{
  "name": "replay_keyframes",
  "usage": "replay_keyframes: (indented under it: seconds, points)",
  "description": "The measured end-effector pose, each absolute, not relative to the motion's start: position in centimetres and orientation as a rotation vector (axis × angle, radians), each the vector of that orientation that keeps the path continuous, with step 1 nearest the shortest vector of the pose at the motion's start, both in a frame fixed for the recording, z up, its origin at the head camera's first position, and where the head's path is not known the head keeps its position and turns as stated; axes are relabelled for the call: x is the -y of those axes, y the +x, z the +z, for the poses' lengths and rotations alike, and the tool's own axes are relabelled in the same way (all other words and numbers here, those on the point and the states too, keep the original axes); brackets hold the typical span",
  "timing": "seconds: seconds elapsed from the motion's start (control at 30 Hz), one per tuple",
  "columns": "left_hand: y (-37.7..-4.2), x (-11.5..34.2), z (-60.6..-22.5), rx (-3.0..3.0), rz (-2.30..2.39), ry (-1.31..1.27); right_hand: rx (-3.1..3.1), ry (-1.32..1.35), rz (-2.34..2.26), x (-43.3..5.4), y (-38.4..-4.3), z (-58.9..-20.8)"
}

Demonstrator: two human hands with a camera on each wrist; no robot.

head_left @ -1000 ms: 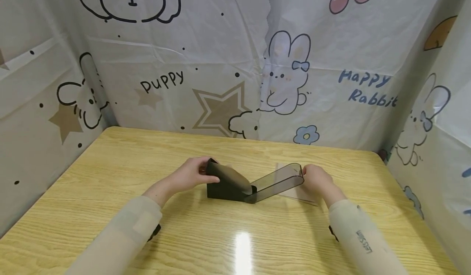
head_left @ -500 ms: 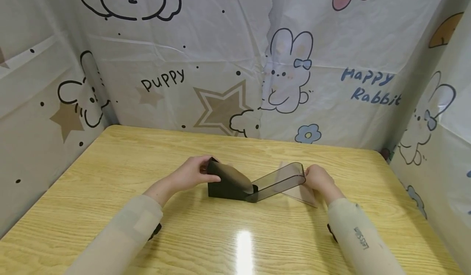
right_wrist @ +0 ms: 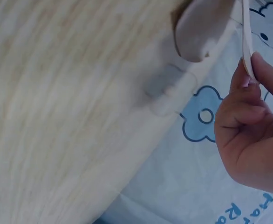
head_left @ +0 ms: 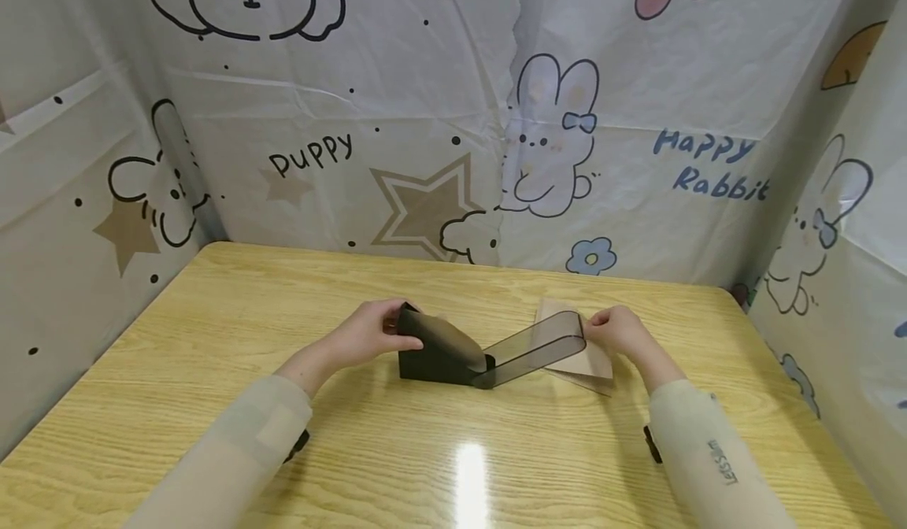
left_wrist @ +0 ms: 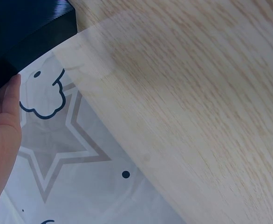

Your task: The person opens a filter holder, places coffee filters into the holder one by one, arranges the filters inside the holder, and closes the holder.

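Observation:
Near the middle of the table stands a black box (head_left: 435, 360) with a slanted top. My left hand (head_left: 368, 332) grips its tall back end, thumb on the near side. A smoky see-through lid (head_left: 534, 348) is hinged at the box's low front and tilts up to the right. Just past the lid's tip, my right hand (head_left: 619, 331) pinches a thin tan paper sheet (head_left: 591, 362) between thumb and fingers. This sheet shows nearly edge-on as a pale strip (right_wrist: 247, 44) in the right wrist view. Another flat sheet (head_left: 594, 388) lies below it.
The light wood table (head_left: 368, 450) is backed by a printed cloth (head_left: 319, 206), which also hangs at both sides. In the left wrist view, the box's dark wall (left_wrist: 38, 46) fills the top left corner.
My right hand has shifted slightly up and right, lifting a tan sheet so that it stands apart from the one beneath. My left hand and the box have stayed put.

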State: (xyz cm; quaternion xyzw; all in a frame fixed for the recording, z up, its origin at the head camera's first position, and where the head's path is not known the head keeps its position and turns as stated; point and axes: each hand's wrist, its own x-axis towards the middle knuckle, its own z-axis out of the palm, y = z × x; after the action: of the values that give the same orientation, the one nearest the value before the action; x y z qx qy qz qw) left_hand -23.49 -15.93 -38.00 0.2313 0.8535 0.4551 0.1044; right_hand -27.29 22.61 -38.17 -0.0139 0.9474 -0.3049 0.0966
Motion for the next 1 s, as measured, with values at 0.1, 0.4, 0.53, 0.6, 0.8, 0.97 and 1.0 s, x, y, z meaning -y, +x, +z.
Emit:
replay_keyframes:
  seconds: [0.1, 0.4, 0.53, 0.6, 0.8, 0.97, 1.0]
  points:
    - [-23.4, 16.0, -38.0, -2.516, 1.350, 0.690, -2.790, -0.037, -0.952, -22.9, -27.4, -37.5]
    - [-23.4, 16.1, -38.1, -2.521, 1.351, 0.697, -2.811, -0.080, -1.047, -23.4, -27.3, -35.7]
    - [-23.5, 16.0, -38.0, -2.521, 1.351, 0.701, -2.840, -0.116, -1.023, -23.4, -26.8, -34.6]
    - [-23.5, 16.0, -38.0, -2.520, 1.350, 0.702, -2.861, -0.136, -1.008, -23.4, -26.5, -34.1]
    - [-23.5, 16.0, -38.1, -2.516, 1.353, 0.697, -2.956, -0.230, -1.028, -23.4, -26.2, -32.9]
    - [-23.5, 16.0, -38.1, -2.505, 1.366, 0.696, -3.004, -0.259, -1.029, -23.1, -25.9, -31.6]
    - [-23.5, 16.0, -38.1, -2.503, 1.367, 0.692, -3.002, -0.246, -1.013, -22.9, -25.7, -31.3]
